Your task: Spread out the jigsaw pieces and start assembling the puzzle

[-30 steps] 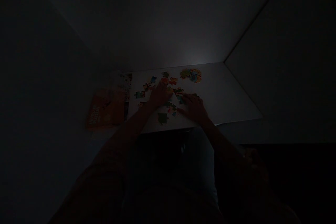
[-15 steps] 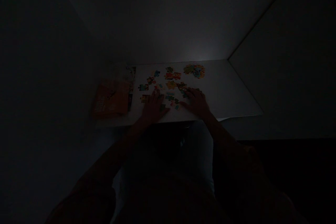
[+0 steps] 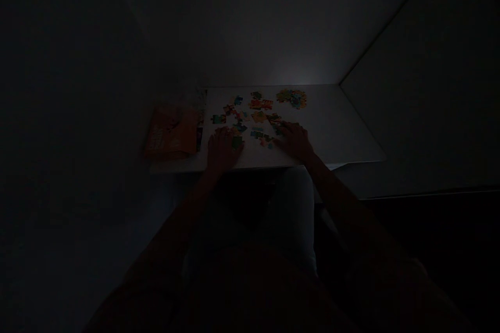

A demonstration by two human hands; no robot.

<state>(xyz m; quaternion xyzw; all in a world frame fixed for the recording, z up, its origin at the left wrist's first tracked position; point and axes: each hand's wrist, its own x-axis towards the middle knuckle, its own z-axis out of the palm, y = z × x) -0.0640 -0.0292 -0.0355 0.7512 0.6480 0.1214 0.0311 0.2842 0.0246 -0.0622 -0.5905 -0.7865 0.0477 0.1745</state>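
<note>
The picture is very dark. Several coloured jigsaw pieces (image 3: 258, 117) lie spread over a white table (image 3: 332, 130). My left hand (image 3: 224, 150) rests near the table's front edge with fingers apart, partly over some pieces. A green jigsaw piece (image 3: 237, 142) shows beside its thumb. My right hand (image 3: 296, 140) lies with outstretched fingers at the right side of the spread, its fingertips over or touching a dark green piece. Small pale and pink pieces (image 3: 267, 141) sit just left of its thumb. What is under the palms is hidden.
An orange box or bag (image 3: 172, 132) with pale print stands at the table's left end, beside a patterned strip or sheet. A heap of jigsaw pieces (image 3: 292, 98) lies at the back. A wall (image 3: 253, 36) rises behind the table, another at the right.
My left hand has moved left across the pieces, uncovering some in the middle. My right hand stays nearly in place. The whole view has shifted slightly.
</note>
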